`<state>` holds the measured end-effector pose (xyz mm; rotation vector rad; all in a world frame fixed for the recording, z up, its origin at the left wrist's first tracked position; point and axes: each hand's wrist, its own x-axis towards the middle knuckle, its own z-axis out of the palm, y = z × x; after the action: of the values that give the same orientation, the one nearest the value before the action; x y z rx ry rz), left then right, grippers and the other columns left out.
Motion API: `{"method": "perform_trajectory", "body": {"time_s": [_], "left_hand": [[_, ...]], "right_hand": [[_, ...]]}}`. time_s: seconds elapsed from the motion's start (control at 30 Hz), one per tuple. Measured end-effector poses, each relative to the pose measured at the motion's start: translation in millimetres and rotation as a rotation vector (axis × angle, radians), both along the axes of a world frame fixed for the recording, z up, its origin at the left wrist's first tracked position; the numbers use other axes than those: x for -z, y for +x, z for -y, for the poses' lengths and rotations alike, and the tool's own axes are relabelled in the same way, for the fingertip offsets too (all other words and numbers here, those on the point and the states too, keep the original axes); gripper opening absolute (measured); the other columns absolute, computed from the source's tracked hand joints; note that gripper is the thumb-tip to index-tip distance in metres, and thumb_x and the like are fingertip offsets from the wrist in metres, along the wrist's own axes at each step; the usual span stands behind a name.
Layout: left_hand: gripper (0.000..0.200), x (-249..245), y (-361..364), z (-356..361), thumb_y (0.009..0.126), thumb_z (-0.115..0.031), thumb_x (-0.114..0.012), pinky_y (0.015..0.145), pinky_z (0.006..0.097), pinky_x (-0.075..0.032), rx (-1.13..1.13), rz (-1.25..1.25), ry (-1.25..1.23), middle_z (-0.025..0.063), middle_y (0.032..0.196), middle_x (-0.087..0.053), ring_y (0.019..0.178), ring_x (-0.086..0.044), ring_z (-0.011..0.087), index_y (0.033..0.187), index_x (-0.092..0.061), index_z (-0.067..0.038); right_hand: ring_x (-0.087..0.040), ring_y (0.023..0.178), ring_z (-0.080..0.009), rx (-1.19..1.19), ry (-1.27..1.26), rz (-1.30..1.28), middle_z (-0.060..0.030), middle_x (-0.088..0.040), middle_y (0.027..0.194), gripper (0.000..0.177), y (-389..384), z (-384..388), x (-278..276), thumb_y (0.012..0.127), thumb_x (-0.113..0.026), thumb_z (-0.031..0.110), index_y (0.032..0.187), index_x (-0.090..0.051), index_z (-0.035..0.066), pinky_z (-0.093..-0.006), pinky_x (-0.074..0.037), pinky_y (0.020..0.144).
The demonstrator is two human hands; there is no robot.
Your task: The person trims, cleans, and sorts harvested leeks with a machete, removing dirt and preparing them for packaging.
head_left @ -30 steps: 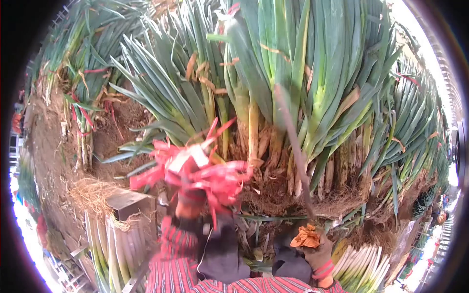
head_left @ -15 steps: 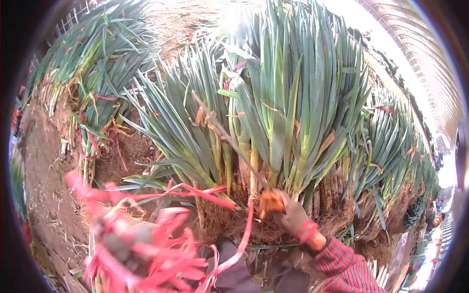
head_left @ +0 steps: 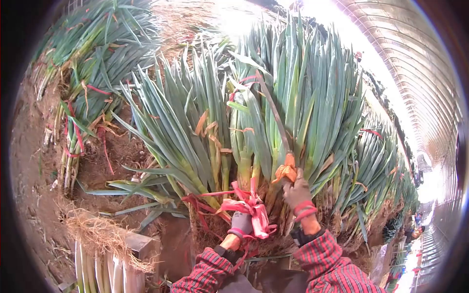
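Note:
My gloved left hand (head_left: 241, 222) is closed around a bunch of pink plastic strips (head_left: 258, 213), low in front of the leek-like green onions (head_left: 312, 102). Some strips trail across the stalk bases. In my gloved right hand (head_left: 296, 193) is a long, thin-bladed knife (head_left: 275, 113), its handle wrapped in orange material. The blade points up and leans left in front of the leaves. Both hands are close together at the lower stalks, and the fingers are partly hidden by what they hold.
More tied green onions (head_left: 97, 73) lie at the left, and others (head_left: 381, 161) stand along the right. Root-topped white stalks (head_left: 105, 271) sit beside a block (head_left: 141, 244) at lower left. An arched roof (head_left: 405, 58) runs along the right. Soil (head_left: 39, 205) covers the ground.
My left hand has brought the pink strips from the lower left to the stalk bases. The knife has swung more upright, and my right hand has moved slightly up.

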<state>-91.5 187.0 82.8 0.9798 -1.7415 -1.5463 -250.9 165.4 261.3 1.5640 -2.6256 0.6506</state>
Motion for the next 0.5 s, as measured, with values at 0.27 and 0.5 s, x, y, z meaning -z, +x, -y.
{"method": "perform_trajectory", "body": {"time_s": [0.27, 0.5], "left_hand": [[0.025, -24.5, 17.3, 32.3, 0.099, -0.018, -0.049, 0.077, 0.0277, -0.052, -0.158, -1.343, 1.076, 0.0041, 0.103, -0.058, 0.092, -0.059, 0.0155, 0.121, -0.052, -0.005], [0.024, -41.1, 29.6, 51.3, 0.098, -0.025, -0.053, 0.068, 0.0247, -0.050, -0.306, -1.058, 1.023, 0.0023, 0.092, -0.055, 0.082, -0.058, 0.0131, 0.110, -0.054, -0.004]], "right_hand": [[-0.064, 0.084, -0.0449, 0.187, 0.185, 0.038, -0.0277, -0.065, 0.087, 0.049, 69.1, 39.0, -3.9, 0.084, -0.061, 0.016, 0.126, -0.040, 0.001, -0.0526, -0.050, 0.072], [-0.063, 0.086, -0.0474, 0.149, 0.371, -0.004, -0.0301, -0.064, 0.087, 0.039, 67.5, 68.8, -35.1, 0.085, -0.060, 0.014, 0.116, -0.039, 0.001, -0.0526, -0.051, 0.075]]}}
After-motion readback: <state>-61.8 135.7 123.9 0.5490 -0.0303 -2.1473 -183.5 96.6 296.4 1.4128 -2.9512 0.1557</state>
